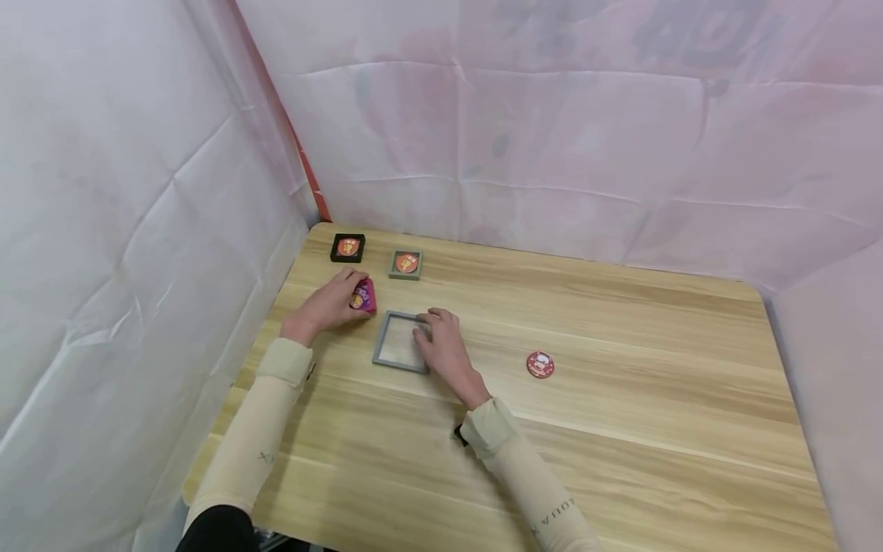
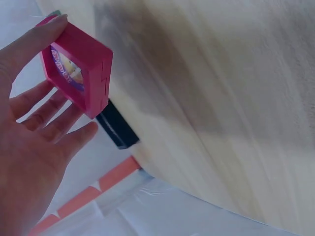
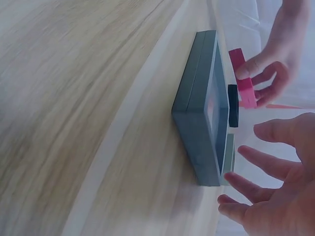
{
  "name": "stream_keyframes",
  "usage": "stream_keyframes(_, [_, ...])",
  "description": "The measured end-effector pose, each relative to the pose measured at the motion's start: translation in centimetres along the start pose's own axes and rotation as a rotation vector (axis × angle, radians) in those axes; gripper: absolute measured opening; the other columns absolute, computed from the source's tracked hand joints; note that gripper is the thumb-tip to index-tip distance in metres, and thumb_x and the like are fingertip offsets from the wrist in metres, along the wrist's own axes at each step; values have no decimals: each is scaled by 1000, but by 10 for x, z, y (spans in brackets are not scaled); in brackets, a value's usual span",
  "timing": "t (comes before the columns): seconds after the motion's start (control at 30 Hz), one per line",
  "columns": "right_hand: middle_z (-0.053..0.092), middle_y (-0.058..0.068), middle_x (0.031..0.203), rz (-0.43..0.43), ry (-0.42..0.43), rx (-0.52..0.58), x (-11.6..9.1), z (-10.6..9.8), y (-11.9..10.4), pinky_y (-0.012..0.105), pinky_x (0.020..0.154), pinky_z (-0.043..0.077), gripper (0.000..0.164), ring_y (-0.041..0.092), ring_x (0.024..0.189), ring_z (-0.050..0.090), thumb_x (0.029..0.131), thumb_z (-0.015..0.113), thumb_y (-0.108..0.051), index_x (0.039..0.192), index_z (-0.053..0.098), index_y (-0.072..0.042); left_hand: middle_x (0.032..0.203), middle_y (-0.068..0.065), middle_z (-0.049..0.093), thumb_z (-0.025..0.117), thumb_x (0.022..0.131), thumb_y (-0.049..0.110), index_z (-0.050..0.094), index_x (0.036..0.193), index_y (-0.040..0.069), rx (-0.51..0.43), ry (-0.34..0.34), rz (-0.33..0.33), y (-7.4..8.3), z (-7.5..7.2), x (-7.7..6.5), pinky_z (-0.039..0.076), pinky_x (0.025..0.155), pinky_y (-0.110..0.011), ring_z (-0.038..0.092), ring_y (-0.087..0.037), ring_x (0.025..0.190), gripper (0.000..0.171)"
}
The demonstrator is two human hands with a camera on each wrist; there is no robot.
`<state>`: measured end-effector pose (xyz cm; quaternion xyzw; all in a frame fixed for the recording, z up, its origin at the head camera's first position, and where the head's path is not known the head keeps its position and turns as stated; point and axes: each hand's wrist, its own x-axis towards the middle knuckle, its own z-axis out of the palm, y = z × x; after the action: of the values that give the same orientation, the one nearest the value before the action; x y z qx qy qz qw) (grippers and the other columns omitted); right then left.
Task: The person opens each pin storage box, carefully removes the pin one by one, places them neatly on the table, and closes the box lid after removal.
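Pink case point(image 1: 363, 297) at ten o'clock from gray frame point(image 3: 197, 115), gripped along edges by fingers of your left hand point(image 1: 333, 299). Likely light, stiff, slightly slick; middle perhaps fragile, so hold by rim. Your right hand point(image 1: 444, 346), fingers spread, grips nothing near frame's three o'clock side.

Frame point(image 1: 400, 367) left of disc point(image 1: 540, 365); both on table point(image 1: 662, 383)

Pink case point(image 2: 88, 58) of smooth plastic
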<state>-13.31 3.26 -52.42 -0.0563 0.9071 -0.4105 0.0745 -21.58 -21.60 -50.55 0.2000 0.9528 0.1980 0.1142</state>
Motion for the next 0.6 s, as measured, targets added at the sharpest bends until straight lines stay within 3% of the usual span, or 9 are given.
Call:
stream_keyframes(0.3, [55,24,148,-21,-26,-15,4,3,-12,53,124,33,38,40,146,39,101,60,-22,131,66,1,134,-20,49,84,83,20,47,145,-2,-41,-41,45,26,-1,-10,55,103,-52,58,-34,116,76])
stream_keyframes(0.6, [60,28,142,-92,-32,-16,7,6,-16,53,126,29,36,41,145,41,103,58,-19,130,68,3,133,-16,52,84,82,14,50,141,0,-47,-60,137,47,5,-20,56,103,-48,58,-29,116,70])
